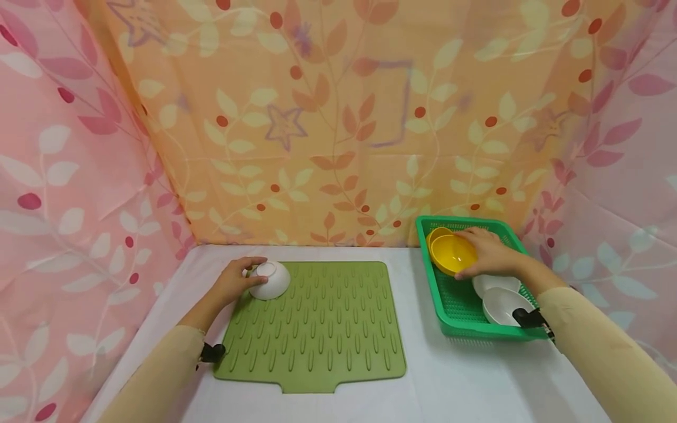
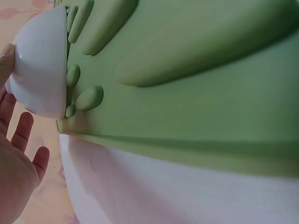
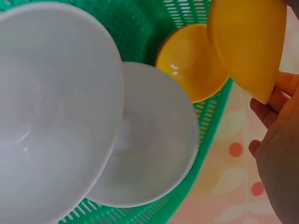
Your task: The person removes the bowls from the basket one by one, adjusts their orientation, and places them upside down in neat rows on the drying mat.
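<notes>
A small white bowl [image 1: 274, 283] sits upside down on the far left corner of a green ridged mat [image 1: 322, 329]. My left hand [image 1: 236, 277] pinches it near its foot, the thumb on the near side and fingers on the far side. In the left wrist view the bowl's rim [image 2: 65, 60] is right at the mat's ridges. My right hand [image 1: 491, 254] grips a yellow bowl [image 1: 453, 256] by its edge, tilted, at the back of a green basket [image 1: 436, 296]. Another yellow bowl [image 3: 187, 60] lies behind it in the basket.
Two white bowls, a nearer one [image 1: 502, 306] and one partly behind it [image 3: 154, 140], lean in the basket's right side. The mat and basket stand on a white-covered table [image 1: 418, 376]. Patterned cloth walls [image 1: 338, 176] rise behind and on both sides.
</notes>
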`<action>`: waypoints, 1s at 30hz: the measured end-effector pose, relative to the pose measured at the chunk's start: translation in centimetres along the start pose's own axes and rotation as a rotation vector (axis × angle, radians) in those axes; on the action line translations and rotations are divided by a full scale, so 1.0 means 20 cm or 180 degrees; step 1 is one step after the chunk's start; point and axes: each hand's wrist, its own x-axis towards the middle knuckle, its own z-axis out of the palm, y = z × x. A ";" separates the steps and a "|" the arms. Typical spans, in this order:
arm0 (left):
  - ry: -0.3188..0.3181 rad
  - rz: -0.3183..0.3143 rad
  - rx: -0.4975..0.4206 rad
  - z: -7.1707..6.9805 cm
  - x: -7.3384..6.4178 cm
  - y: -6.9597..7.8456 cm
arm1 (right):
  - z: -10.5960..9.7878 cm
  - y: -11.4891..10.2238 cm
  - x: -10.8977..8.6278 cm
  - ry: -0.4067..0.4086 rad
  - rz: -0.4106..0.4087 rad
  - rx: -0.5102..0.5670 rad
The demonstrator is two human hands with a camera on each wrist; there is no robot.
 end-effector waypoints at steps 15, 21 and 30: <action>-0.0007 0.0009 0.0108 -0.02 -0.01 -0.01 | -0.07 -0.39 -0.16 0.0640 0.0410 0.0593; -0.0022 0.0067 0.0201 -0.01 0.00 -0.02 | -0.02 -0.58 -0.21 0.0737 0.0296 0.0583; -0.0023 0.0040 0.0273 -0.01 0.01 -0.02 | 0.14 -0.82 -0.25 0.0856 0.0023 0.0651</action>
